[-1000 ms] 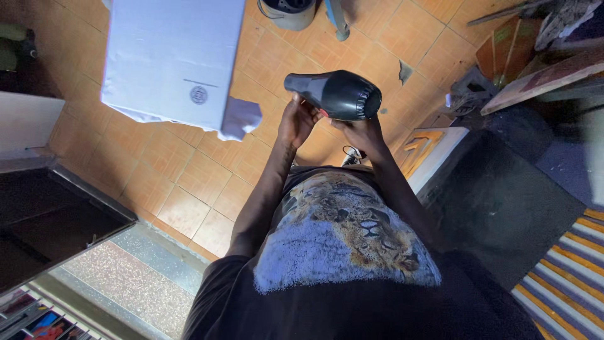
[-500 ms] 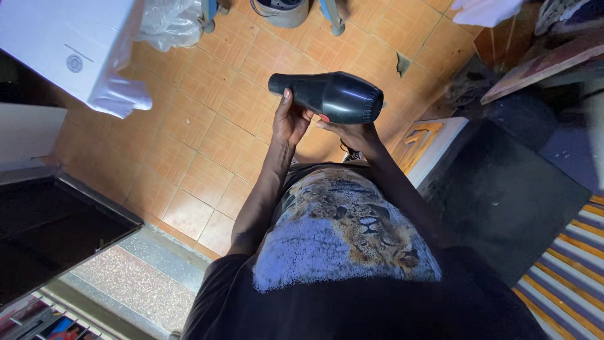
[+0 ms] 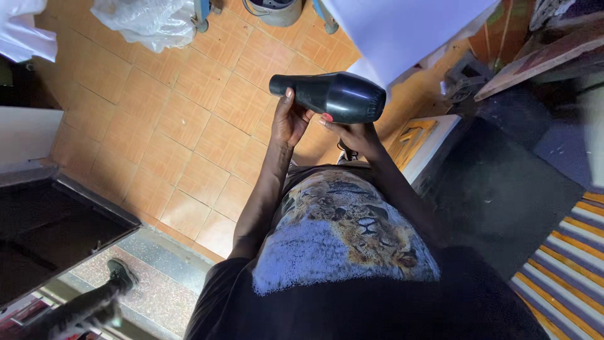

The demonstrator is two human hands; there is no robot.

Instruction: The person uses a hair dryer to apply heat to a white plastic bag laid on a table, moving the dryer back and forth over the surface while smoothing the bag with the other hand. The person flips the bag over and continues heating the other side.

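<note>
A black hair dryer (image 3: 333,96) lies level in front of me, its narrow nozzle pointing left. My left hand (image 3: 288,119) grips it near the nozzle from below, thumb up against its side. Under the wide rear end, my right hand (image 3: 352,133) holds the body, a red fingernail showing on its underside. My black printed shirt fills the lower middle of the view.
Orange floor tiles (image 3: 182,113) spread below. A clear plastic bag (image 3: 148,19) lies at the top left, a large white sheet (image 3: 402,25) at the top right. A dark cabinet (image 3: 44,233) stands left, a striped mat (image 3: 566,264) right. Another person's leg and shoe (image 3: 119,274) show bottom left.
The view has swung leftward, so the white sheet and plastic bag shifted right in frame. The dryer stays held in both hands, a little higher than before.
</note>
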